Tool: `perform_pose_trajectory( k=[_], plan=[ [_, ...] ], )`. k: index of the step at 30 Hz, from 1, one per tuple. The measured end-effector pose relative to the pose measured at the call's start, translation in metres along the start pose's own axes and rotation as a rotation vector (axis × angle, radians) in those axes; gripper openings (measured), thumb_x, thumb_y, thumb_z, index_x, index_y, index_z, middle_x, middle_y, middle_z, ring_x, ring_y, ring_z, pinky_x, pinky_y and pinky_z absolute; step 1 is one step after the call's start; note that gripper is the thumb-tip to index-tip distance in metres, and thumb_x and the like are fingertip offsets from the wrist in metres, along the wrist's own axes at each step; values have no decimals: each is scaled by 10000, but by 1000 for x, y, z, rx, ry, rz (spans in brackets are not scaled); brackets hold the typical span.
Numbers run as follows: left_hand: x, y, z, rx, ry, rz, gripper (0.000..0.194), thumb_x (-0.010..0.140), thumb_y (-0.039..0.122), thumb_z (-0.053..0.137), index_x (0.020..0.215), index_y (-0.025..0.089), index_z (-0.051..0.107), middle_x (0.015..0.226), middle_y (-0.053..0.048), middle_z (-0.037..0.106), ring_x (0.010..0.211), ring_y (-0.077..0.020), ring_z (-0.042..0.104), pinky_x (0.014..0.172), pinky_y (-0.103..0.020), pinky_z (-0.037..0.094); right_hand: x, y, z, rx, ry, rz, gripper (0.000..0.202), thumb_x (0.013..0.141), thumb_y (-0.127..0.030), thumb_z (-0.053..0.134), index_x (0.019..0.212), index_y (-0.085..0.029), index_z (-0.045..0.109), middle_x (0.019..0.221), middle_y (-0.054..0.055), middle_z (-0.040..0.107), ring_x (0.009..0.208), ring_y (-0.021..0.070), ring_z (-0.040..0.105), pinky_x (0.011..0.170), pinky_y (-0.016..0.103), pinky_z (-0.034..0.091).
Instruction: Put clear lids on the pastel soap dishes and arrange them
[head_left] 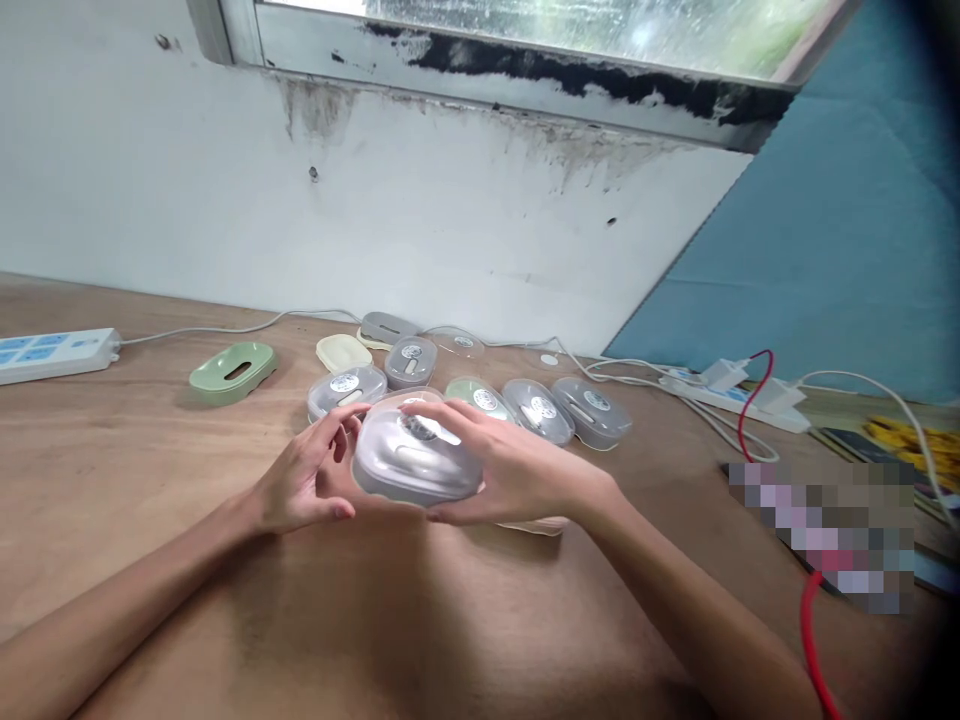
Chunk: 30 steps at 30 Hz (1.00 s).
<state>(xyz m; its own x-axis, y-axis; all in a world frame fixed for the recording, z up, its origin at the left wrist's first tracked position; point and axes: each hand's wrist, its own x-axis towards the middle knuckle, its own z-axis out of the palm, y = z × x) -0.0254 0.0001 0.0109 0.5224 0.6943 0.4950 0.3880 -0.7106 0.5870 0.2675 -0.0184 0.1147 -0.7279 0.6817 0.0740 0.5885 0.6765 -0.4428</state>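
Note:
A grey soap box (409, 470) with a clear lid and a round sticker is raised above the table in front of me. My right hand (517, 455) grips it from the right, fingers over the lid and thumb low at the front edge. On its left side is my left hand (307, 475), thumb spread away from the bent fingers. The left index fingertip comes close to the lid; whether it touches, I cannot tell. Behind the hands lie more lidded soap boxes, among them a grey one (536, 412) and a partly hidden green one (465, 390).
A green soap dish (232, 372) without lid lies at left, a cream one (343, 352) near the wall. Power strips (56, 352) stand at both sides, with white cables along the wall. At right are a blurred-out flat object (832, 530) and a red cable (814, 640).

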Motion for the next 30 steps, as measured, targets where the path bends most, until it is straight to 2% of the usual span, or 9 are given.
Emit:
perform_pose_trajectory(
  k=[3,7,12,15,17,20,22,27,30],
  plan=[
    [-3,-2,1,47,-21,-48,788,898,743,543,1475,235,370,1106,-71,582,788,-175,545,745,-329,506,-6,18,-14,-66,81,75,892,796,-518,766,1561,-417,319,1449,77,525,1168,306,604,934,435,523],
    [-3,2,5,83,-67,-70,574,957,512,603,1435,270,398,1109,-47,576,769,-147,537,720,-292,499,-8,60,-28,-137,282,181,811,829,-540,714,1552,-405,372,1403,106,520,1137,326,597,938,480,515],
    [-1,5,10,85,-127,-65,546,960,456,611,1426,257,407,1056,-27,591,715,-131,530,663,-261,471,-3,123,-30,-142,463,364,870,798,-569,722,1523,-258,355,1284,155,574,1133,353,577,948,505,478],
    [-1,4,11,88,-140,-61,546,962,451,614,1425,254,402,1042,-26,590,714,-133,522,665,-259,463,-1,155,-27,-169,579,444,769,762,-540,744,1402,-225,458,1238,148,581,1118,341,582,959,485,472],
    [-1,3,11,85,-145,-69,547,964,447,614,1427,256,395,1041,-26,584,723,-134,517,674,-258,462,-1,171,-26,-201,629,474,713,755,-516,744,1368,-226,521,1307,159,524,1130,336,583,974,480,476],
    [0,1,11,81,-155,-80,549,963,444,617,1428,255,394,1055,-35,577,742,-137,516,687,-259,467,-3,191,-27,-250,661,522,752,742,-500,747,1410,-223,541,1404,179,401,1125,344,592,979,498,486],
    [0,0,11,82,-162,-82,548,961,441,618,1426,253,397,1055,-38,576,744,-138,512,688,-260,469,-5,201,-27,-277,660,539,765,743,-489,740,1431,-227,533,1400,180,391,1117,354,595,986,518,483],
    [2,0,12,78,-175,-79,540,961,429,613,1422,254,393,1050,-38,578,744,-142,523,686,-264,473,-7,221,-26,-237,657,450,622,747,-432,726,1317,-233,572,1321,153,526,1209,338,558,1045,476,444],
    [2,1,12,84,-164,-65,518,961,427,605,1407,247,412,1054,-40,589,722,-135,520,686,-268,476,-8,228,-25,-215,644,451,538,762,-463,712,1239,-244,598,1277,133,588,1202,322,563,1025,453,444]
  ],
)
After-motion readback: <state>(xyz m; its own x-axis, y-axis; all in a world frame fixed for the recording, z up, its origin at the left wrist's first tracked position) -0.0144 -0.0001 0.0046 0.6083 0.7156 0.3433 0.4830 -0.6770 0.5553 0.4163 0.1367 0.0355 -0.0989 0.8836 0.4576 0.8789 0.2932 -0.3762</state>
